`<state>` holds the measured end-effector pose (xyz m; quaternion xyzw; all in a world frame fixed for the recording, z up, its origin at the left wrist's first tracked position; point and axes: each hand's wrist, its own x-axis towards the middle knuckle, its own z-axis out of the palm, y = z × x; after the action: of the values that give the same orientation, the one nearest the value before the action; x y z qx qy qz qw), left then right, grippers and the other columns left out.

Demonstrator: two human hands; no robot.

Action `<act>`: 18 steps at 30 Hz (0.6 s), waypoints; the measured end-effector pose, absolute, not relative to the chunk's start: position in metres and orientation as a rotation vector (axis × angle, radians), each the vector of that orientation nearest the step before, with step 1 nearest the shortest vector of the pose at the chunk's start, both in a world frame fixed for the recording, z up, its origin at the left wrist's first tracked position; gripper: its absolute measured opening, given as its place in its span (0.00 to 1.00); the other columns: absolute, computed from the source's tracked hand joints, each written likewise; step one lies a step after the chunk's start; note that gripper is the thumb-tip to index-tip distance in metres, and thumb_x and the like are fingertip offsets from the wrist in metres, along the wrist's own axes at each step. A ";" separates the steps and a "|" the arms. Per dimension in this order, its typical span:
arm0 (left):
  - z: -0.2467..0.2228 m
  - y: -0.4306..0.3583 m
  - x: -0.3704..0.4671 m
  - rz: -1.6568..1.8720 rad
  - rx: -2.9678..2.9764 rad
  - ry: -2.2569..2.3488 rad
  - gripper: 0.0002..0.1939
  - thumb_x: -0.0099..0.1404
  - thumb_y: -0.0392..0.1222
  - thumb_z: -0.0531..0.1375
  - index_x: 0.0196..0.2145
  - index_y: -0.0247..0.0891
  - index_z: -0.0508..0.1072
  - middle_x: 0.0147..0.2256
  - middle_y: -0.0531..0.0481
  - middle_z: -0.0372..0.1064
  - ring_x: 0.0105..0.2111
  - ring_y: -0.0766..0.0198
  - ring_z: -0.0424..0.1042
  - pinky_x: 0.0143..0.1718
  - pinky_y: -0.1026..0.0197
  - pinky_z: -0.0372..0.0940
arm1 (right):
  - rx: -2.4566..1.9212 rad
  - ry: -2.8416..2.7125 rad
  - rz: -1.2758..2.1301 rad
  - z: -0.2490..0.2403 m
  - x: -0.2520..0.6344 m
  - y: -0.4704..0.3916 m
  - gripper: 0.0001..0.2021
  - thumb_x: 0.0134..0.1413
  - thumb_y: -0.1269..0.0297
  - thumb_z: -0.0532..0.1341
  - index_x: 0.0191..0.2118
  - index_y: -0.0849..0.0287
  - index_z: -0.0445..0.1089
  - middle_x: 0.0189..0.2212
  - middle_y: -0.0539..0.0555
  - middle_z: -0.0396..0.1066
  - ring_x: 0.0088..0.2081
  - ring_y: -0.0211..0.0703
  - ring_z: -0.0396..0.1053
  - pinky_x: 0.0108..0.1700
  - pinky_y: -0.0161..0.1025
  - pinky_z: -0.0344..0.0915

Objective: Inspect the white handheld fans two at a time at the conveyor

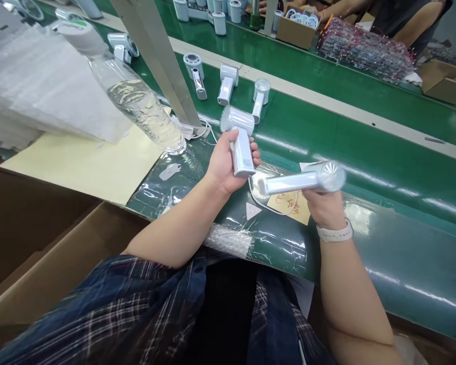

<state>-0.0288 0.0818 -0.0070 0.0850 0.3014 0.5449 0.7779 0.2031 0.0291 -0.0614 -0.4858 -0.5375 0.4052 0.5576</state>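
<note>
My left hand (226, 161) is wrapped round the handle of a pale blue-white device (242, 152), its round head tilted up and to the left. Further right, my right hand (325, 205), with a white band at the wrist, holds a second device (294, 182) from below near its round clear-faced head. That handle points left, and the two devices are apart. Beyond my left hand, three similar devices lie on the green belt: one at the left (197, 76), one in the middle (228, 83) and one at the right (261, 99).
A clear bottle (137, 106) stands left of a metal post (159, 61). White sheets (41, 86) and yellow paper (87, 162) cover the left side. A white cable and yellow note (289, 205) lie before me. Across the belt are cartons (296, 33), wire bundles (365, 48) and another person's arms.
</note>
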 end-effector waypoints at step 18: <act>-0.005 0.081 -0.026 1.138 0.132 0.718 0.16 0.71 0.52 0.58 0.34 0.36 0.69 0.23 0.52 0.66 0.19 0.70 0.67 0.22 0.68 0.65 | -1.174 -1.192 0.860 -0.061 0.207 0.028 0.35 0.39 0.43 0.77 0.50 0.48 0.64 0.50 0.56 0.70 0.54 0.57 0.70 0.61 0.63 0.67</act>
<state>-0.0255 0.0811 -0.0047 0.0611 0.3321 0.5266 0.7802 0.2072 0.0278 -0.0612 -0.5042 -0.5118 0.3693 0.5895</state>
